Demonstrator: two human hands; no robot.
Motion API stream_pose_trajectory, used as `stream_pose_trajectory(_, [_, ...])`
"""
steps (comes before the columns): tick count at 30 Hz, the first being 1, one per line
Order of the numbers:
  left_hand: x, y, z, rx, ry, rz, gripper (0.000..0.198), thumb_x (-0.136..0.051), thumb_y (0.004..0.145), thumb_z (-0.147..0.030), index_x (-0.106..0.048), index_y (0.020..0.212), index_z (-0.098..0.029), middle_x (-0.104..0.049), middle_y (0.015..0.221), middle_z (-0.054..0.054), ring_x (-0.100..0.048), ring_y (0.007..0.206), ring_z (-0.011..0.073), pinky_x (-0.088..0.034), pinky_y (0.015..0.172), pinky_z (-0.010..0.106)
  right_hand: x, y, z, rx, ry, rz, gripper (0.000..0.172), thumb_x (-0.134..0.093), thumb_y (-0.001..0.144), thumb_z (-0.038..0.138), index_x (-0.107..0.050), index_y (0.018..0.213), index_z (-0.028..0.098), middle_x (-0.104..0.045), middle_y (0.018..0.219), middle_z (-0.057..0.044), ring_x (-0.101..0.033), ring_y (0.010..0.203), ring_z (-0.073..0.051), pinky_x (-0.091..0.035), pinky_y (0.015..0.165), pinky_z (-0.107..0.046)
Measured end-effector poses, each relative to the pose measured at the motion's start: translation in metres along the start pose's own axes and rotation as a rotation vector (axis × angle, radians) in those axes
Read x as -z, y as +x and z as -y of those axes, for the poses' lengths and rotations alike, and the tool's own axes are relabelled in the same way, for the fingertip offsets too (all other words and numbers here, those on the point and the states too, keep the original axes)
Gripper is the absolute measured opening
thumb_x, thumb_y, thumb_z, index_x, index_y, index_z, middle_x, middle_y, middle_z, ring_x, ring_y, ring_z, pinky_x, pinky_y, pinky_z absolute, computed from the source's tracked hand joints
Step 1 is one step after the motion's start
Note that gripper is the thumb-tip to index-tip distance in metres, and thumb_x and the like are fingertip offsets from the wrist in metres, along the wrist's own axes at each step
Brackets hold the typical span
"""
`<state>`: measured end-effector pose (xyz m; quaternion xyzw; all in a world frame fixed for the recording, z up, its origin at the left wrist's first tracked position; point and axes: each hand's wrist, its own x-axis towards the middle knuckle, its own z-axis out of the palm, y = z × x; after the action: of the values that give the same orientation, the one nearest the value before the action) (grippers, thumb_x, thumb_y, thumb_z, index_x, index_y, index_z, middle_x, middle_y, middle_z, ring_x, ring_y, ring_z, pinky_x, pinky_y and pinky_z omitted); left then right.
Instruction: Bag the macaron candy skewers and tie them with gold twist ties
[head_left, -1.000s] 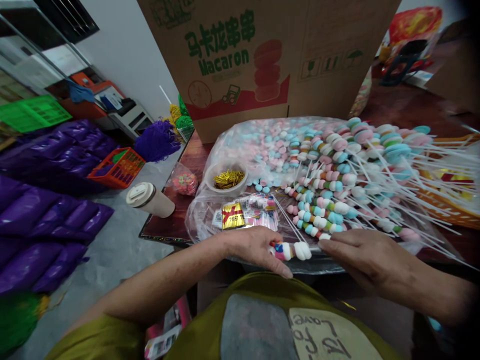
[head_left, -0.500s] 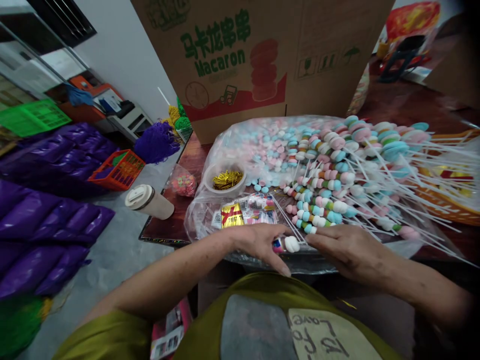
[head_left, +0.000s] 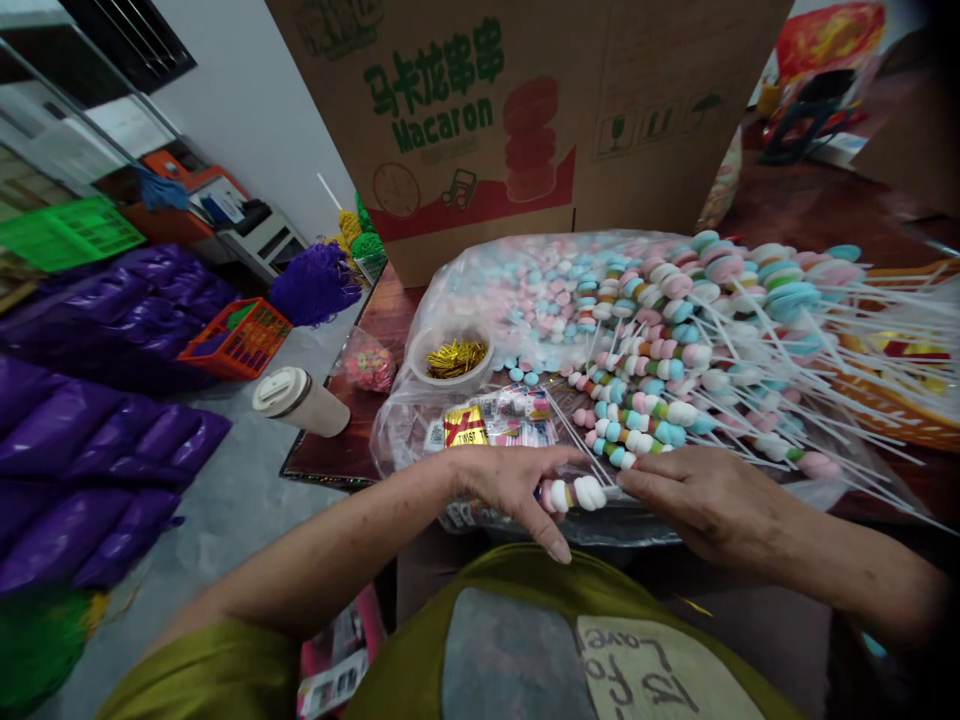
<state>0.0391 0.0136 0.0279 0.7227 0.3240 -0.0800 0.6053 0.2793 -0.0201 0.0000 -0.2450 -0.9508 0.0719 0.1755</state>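
Observation:
My left hand (head_left: 517, 485) grips one end of a marshmallow skewer (head_left: 576, 494) with pink and white pieces, near the table's front edge. My right hand (head_left: 694, 495) pinches the stick end of the same skewer from the right. Just beyond both hands lies a heap of finished marshmallow skewers (head_left: 675, 345) with white sticks fanning right. Loose pink and blue marshmallows (head_left: 536, 285) lie on a clear plastic sheet behind. A stack of small printed bags (head_left: 499, 425) sits under my left hand's far side.
A bowl of gold twist ties (head_left: 454, 358) stands left of the candy. A lidded paper cup (head_left: 296, 400) lies on its side at the table's left corner. A big "Macaron" cardboard box (head_left: 525, 120) stands behind. Purple bags (head_left: 97, 440) and an orange basket (head_left: 232, 340) cover the floor at left.
My right hand has moved left toward my left hand, closing on the skewer. The marshmallows at the skewer's tip have shifted slightly left, nearer my left fingers.

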Motion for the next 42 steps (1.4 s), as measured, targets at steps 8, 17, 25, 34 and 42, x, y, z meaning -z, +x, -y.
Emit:
stream_pose_trajectory(8, [0.007,-0.053,0.013,0.222,0.088,-0.094,0.072,-0.077,0.052,-0.046,-0.053,0.114,-0.018,-0.061,0.103,0.005,-0.057,0.093,0.0208,-0.044,0.077,0.029,-0.027,-0.018,0.005,-0.173,0.506,0.063,0.020,-0.038,0.092,0.021,-0.057,0.090,0.017,-0.064,0.081,-0.004,-0.058,0.072,-0.012,-0.043,0.065,-0.023])
stream_pose_trajectory(17, [-0.033,-0.049,0.023,0.301,0.141,-0.123,0.033,-0.068,0.064,-0.041,-0.055,0.082,-0.016,-0.054,0.069,-0.003,-0.049,0.062,0.0115,-0.036,0.051,0.020,-0.012,0.002,0.005,-0.002,0.325,-0.021,0.021,-0.037,0.087,0.011,-0.057,0.084,0.017,-0.059,0.067,-0.003,-0.053,0.060,-0.012,-0.038,0.055,-0.022])
stream_pose_trajectory(25, [-0.029,-0.037,0.011,0.264,0.318,-0.185,0.038,-0.068,0.062,-0.044,-0.059,0.087,-0.018,-0.060,0.077,0.000,-0.054,0.069,0.0157,-0.038,0.057,0.022,-0.004,0.010,0.003,-0.046,0.251,0.110,0.020,-0.039,0.089,0.017,-0.059,0.085,0.018,-0.058,0.069,-0.002,-0.051,0.060,-0.012,-0.033,0.054,-0.022])
stream_pose_trajectory(34, [-0.038,-0.024,0.004,0.380,0.699,-0.405,0.034,-0.059,0.072,-0.043,-0.058,0.096,-0.019,-0.065,0.087,0.008,-0.061,0.081,0.0253,-0.043,0.064,0.029,-0.007,0.013,0.005,-0.216,0.451,0.209,0.020,-0.041,0.089,0.019,-0.057,0.076,0.018,-0.058,0.064,0.000,-0.050,0.055,-0.010,-0.034,0.052,-0.021])
stream_pose_trajectory(42, [-0.027,-0.015,0.007,0.287,0.533,-0.238,0.035,-0.062,0.069,-0.051,-0.062,0.085,-0.020,-0.062,0.072,0.001,-0.058,0.068,0.0176,-0.038,0.056,0.023,-0.012,0.022,0.015,-0.060,0.172,0.213,0.019,-0.045,0.075,0.005,-0.057,0.081,0.018,-0.058,0.065,0.000,-0.049,0.052,-0.012,-0.024,0.049,-0.024])
